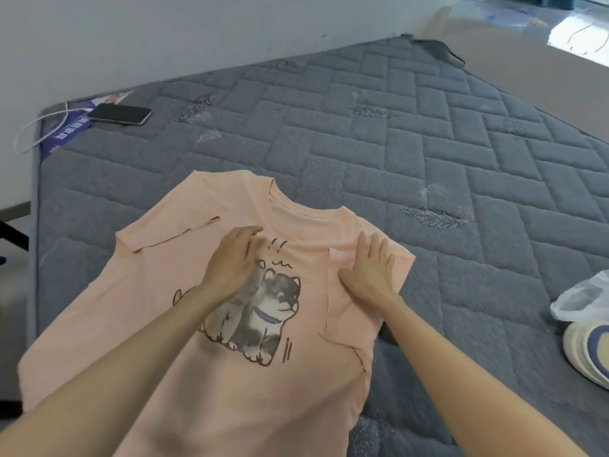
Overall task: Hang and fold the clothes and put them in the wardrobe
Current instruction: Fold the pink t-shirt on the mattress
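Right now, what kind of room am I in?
Likely a bedroom: a bare quilted grey mattress beside a white wall, a pink T-shirt spread on it, and a phone at its corner.

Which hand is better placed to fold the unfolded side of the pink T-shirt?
Probably the left hand: it lies nearer the unfolded side of the T-shirt, while the right hand rests flat on the folded side.

left arm: bare, reaches forward and right | left grip: palm down, fingers a little bent, close together | right arm: bare, reaches forward and left | right grip: palm down, flat, fingers straight, thumb out to the left | grips: near, not touching
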The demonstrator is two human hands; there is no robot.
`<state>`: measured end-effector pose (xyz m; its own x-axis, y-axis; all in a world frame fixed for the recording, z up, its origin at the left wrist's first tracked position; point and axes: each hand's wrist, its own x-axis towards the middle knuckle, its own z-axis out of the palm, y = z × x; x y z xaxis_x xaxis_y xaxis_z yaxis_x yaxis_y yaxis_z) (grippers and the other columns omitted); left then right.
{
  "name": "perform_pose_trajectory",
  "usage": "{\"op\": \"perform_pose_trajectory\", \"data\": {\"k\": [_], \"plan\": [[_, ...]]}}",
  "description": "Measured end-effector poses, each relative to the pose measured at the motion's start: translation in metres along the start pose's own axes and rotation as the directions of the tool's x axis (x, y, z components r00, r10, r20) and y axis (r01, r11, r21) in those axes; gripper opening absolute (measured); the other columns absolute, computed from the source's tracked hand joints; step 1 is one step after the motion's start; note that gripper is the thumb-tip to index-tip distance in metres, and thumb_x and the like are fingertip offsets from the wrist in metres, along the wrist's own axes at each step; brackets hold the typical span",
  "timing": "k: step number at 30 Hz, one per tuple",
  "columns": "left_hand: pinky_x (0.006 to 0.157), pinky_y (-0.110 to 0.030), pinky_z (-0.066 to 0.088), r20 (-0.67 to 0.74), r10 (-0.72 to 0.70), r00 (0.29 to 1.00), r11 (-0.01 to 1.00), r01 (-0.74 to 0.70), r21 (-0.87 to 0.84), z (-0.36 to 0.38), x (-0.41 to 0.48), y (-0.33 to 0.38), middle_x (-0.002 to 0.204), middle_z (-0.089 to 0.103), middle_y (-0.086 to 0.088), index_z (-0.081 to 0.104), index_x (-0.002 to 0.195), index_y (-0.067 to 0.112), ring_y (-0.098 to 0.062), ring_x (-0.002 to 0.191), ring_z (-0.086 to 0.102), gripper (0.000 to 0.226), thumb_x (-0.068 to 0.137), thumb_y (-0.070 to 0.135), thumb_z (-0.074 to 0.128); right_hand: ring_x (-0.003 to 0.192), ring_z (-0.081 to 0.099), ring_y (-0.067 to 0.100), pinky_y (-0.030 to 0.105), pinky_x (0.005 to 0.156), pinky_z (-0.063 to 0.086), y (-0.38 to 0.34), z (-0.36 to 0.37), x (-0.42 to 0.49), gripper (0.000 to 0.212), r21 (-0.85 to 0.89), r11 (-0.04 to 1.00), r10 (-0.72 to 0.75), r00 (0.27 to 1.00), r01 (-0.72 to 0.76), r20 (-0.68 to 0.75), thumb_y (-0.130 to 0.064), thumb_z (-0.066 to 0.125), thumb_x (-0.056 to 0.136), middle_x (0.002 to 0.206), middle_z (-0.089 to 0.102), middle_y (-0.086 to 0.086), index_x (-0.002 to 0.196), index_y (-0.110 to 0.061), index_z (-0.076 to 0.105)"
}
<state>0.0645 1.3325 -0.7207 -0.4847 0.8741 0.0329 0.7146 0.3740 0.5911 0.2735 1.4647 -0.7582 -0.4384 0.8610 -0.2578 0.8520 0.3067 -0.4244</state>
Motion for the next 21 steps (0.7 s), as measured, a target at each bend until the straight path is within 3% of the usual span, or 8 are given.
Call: {"op": "perform_pose_trajectory", "data": {"k": [3, 8, 13, 17, 21], "plan": [[0.103, -0.041, 0.036, 0.116, -0.043, 0.992, 0.979, 0.018, 0.205, -0.017, 0.03, -0.019, 0.147, 0.033, -0.006, 0.032, 0.144, 0.016, -0.029, 0.131, 0.033, 0.062, 0.087, -0.004, 0.046, 0.141, -0.028, 0.032, 0.05, 0.114, -0.013, -0.004, -0.009, 0.02, 0.111, -0.033, 0.996, 0.085, 0.995, -0.084, 0.046, -0.036, 0.063, 0.075, 0.154, -0.025, 0.016, 0.149, -0.018, -0.018], [0.101, -0.043, 0.036, 0.178, -0.128, 0.976, 0.822, 0.004, 0.569, -0.031, 0.085, -0.036, 0.156, 0.01, -0.004, 0.008, 0.151, 0.021, -0.028, 0.139, 0.021, 0.088, 0.081, 0.0, 0.058, 0.142, -0.024, 0.036, 0.058, 0.111, -0.011, -0.016, -0.013, 0.044, 0.13, -0.201, 0.965, 0.203, 0.966, -0.169, 0.159, -0.037, 0.074, 0.067, 0.151, -0.029, 0.022, 0.145, -0.025, -0.03], [0.113, -0.049, 0.022, 0.194, -0.174, 0.965, 0.675, -0.026, 0.737, -0.034, 0.132, -0.061, 0.158, -0.005, -0.006, -0.006, 0.151, 0.022, -0.028, 0.146, 0.003, 0.089, 0.088, 0.006, 0.055, 0.144, -0.015, 0.036, 0.059, 0.112, -0.005, -0.019, -0.01, 0.055, 0.133, -0.262, 0.947, 0.228, 0.964, -0.187, 0.135, -0.037, 0.078, 0.063, 0.154, -0.02, 0.022, 0.145, -0.026, -0.027], [0.113, -0.056, 0.014, 0.272, -0.134, 0.953, 0.498, -0.173, 0.85, -0.036, 0.163, -0.064, 0.157, -0.016, -0.008, -0.015, 0.149, 0.025, -0.033, 0.145, -0.009, 0.096, 0.088, 0.008, 0.057, 0.145, -0.011, 0.037, 0.053, 0.115, -0.002, -0.024, -0.011, 0.055, 0.132, -0.279, 0.941, 0.233, 0.964, -0.19, 0.13, -0.031, 0.078, 0.063, 0.154, -0.016, 0.026, 0.147, -0.022, -0.023], [0.11, -0.064, 0.005, 0.365, -0.206, 0.908, 0.519, -0.215, 0.827, -0.034, 0.185, -0.064, 0.157, 0.0, -0.015, -0.02, 0.146, 0.031, -0.037, 0.144, -0.006, 0.104, 0.083, 0.009, 0.06, 0.145, -0.009, 0.038, 0.05, 0.116, -0.001, -0.026, -0.011, 0.055, 0.131, -0.27, 0.941, 0.243, 0.963, -0.204, 0.118, -0.03, 0.078, 0.061, 0.153, -0.014, 0.027, 0.148, -0.021, -0.019]]}}
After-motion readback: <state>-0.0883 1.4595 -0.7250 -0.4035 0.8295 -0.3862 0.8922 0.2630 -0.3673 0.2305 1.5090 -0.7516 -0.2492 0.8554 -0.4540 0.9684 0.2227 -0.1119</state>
